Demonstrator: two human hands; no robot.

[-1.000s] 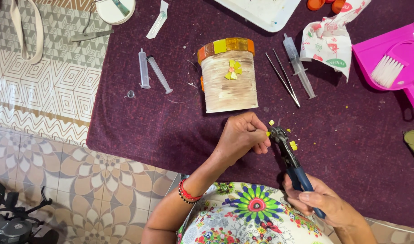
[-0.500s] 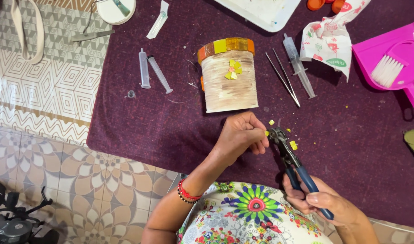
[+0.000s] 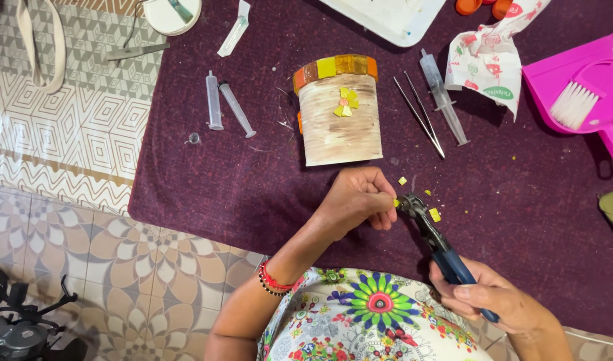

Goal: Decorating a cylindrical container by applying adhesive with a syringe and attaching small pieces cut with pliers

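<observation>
My left hand (image 3: 357, 199) pinches a small yellow tile piece (image 3: 396, 202) and holds it at the jaws of the blue-handled nippers (image 3: 427, 230). My right hand (image 3: 495, 302) grips the nippers' blue handles low at the right. Loose yellow chips (image 3: 435, 214) lie on the dark purple cloth (image 3: 186, 194) beside the jaws. Just beyond my left hand lies a cylindrical pot (image 3: 340, 110) on its side, smeared with pale paste, with an orange and yellow tile rim and a small yellow tile flower.
Two syringes (image 3: 223, 107) lie left of the pot, tweezers (image 3: 420, 115) and another syringe (image 3: 443, 97) to its right. A printed paper wrapper (image 3: 487, 57), a pink dustpan with brush (image 3: 580, 87) and a white tray (image 3: 393, 17) sit at the far edge. Patterned floor lies left.
My right hand and the nippers' handles have shifted slightly; my left hand stays at the jaws with the tile piece. Nothing else moved.
</observation>
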